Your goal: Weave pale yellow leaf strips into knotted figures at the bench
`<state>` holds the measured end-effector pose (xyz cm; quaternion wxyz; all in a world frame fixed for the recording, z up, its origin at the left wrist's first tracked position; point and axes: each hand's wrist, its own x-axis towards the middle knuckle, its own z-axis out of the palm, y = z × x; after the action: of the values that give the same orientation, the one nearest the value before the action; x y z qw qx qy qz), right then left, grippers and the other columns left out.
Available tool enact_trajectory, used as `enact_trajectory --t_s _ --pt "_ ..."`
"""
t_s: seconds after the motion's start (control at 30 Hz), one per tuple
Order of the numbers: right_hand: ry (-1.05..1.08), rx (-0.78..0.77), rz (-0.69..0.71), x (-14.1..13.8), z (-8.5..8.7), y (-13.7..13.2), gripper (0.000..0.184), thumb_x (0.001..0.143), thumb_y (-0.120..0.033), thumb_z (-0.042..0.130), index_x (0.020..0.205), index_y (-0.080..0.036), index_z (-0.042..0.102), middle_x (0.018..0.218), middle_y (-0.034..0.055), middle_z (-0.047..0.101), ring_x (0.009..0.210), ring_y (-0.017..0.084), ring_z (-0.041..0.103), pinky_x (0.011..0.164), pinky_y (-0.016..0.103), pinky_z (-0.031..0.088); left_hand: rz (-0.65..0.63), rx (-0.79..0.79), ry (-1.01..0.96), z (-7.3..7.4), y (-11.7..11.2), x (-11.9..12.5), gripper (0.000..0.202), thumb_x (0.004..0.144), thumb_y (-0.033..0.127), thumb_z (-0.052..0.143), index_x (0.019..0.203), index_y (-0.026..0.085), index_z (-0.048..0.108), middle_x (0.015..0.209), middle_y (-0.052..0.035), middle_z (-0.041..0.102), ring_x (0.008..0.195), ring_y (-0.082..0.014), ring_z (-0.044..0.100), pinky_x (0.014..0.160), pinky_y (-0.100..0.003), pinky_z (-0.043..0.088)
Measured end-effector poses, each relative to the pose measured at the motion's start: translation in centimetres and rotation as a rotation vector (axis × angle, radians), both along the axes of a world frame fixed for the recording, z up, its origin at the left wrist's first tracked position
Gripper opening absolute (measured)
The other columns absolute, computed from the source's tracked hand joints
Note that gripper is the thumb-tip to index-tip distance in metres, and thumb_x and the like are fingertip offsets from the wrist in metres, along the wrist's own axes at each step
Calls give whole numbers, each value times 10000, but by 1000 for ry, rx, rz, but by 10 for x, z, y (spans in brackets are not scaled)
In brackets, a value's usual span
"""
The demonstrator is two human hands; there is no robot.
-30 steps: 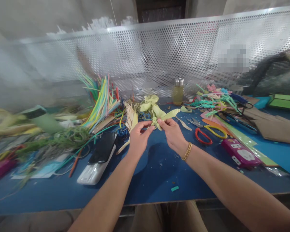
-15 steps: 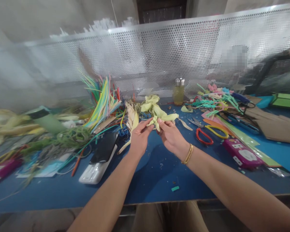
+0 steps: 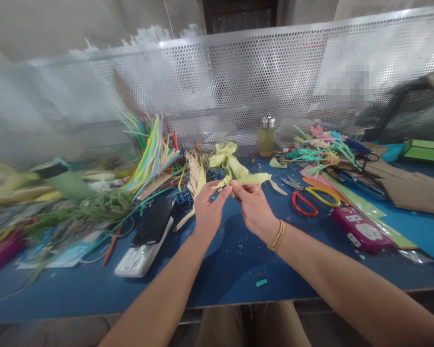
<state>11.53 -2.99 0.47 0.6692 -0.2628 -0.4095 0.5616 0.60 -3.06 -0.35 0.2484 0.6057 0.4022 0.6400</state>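
Over the middle of the blue table, both hands pinch a pale green corn husk (image 3: 255, 179) between thumbs and fingertips. My left hand (image 3: 209, 207) grips its left end, where the folds are bunched. Closed on it from the right is my right hand (image 3: 253, 205), with a gold bracelet at the wrist; the husk's pointed end sticks out past its fingers. Just behind lie more crumpled green husks (image 3: 226, 155), partly overlapped by the held one. A dry, tan husk (image 3: 194, 176) lies left of my left hand. The fingers' undersides are hidden.
To the right are scissors with red and yellow handles (image 3: 304, 203), a magenta case (image 3: 359, 229) and coloured pipe-cleaner pieces (image 3: 316, 149). A glass bottle (image 3: 266, 137) stands behind. At left are a black phone (image 3: 155, 221) on a white device (image 3: 137, 260) and pipe-cleaner bundles (image 3: 150, 156).
The held husk has turned flatter and now stretches sideways across my fingertips. Both hands have shifted only slightly and keep their pinch. The whole view has moved a little.
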Motion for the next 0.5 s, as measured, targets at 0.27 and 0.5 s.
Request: enact_trajectory --t_s 0.27,0.5 --pt "25 -56 9 0 1 -3 267 614 -391 825 654 -208 636 637 -39 578 606 101 464 645 274 421 -144 -132 -318 1 -2 8 218 729 372 759 837 208 664 769 12 672 717 -133 605 694 -262 479" --pt "82 -161 29 12 5 6 262 637 -373 798 806 -209 682 669 -39 588 586 93 481 609 260 417 -196 -244 -489 5 0 5 222 715 352 753 783 208 597 700 36 590 610 -101 535 552 -228 400"
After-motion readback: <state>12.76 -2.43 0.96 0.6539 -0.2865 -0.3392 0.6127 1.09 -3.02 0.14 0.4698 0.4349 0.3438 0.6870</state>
